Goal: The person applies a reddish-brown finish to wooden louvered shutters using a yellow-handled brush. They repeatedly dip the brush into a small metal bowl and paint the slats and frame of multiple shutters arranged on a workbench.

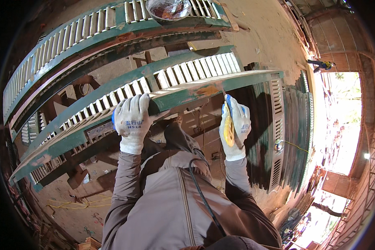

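Observation:
A green louvered shutter (175, 95) with whitish slats lies across in front of me, its long edge toward me. My left hand (133, 116), in a white glove with blue patches, is closed over that edge. A flat, pale, pointed piece (159, 115) sticks out beside this hand's palm; I cannot tell whether the hand holds it. To the right, my gloved right hand (237, 121) grips a yellow-handled scraper (228, 130). Its thin tip points at the shutter's edge, close to an orange-brown patch (207, 90). Whether the tip touches the wood is unclear.
Another green shutter (125, 31) lies beyond, with a metal bowl (168, 9) of reddish-brown stuff on it. Several shutters stand stacked at the right (277, 133), a tape roll (278, 146) on them. A yellow cord (81, 203) runs over the floor. Far right, a person (322, 65) is near a bright opening.

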A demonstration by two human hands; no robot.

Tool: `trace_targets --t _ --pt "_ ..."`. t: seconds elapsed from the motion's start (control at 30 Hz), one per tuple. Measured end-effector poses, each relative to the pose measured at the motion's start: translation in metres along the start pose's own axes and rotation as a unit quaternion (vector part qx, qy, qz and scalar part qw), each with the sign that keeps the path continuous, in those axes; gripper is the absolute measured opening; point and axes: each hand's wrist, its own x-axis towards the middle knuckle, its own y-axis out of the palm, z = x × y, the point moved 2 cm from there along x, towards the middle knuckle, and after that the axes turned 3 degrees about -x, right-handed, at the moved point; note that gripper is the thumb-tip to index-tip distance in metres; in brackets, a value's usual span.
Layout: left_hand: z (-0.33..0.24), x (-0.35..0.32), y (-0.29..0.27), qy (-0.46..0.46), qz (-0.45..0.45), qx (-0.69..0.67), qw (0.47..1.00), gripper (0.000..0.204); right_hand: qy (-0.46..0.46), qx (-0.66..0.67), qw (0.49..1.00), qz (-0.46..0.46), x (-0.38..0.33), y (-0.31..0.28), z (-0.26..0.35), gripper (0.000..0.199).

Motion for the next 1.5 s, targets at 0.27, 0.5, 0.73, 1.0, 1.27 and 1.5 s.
trace_targets --t 0.27,0.5,0.73,1.0,1.27,1.5 --pt "-0.005 0.002 -0.004 -0.005 0.021 -0.012 1.000 0.046 -0.141 -0.075 0.984 0.073 -0.018 0.009 0.061 0.036" --pt "-0.001 0.001 -0.002 0.000 0.000 -0.018 1.000 0.061 -0.028 0.035 0.999 -0.004 0.001 0.007 0.019 0.041" --pt "0.000 0.000 -0.003 0.000 0.009 0.010 1.000 0.058 -0.137 0.016 0.989 0.054 -0.018 0.006 0.060 0.034" --pt "-0.004 0.002 0.000 0.002 0.018 0.006 1.000 0.059 -0.119 -0.161 0.978 0.055 -0.033 0.033 0.052 0.039" --pt "-0.002 0.001 -0.007 -0.001 0.021 -0.006 1.000 0.049 -0.079 -0.057 0.995 0.032 -0.021 -0.004 0.017 0.044" --pt "-0.003 0.005 -0.005 0.012 0.005 -0.007 1.000 0.062 -0.146 -0.092 0.980 0.096 -0.023 0.010 0.051 0.046"
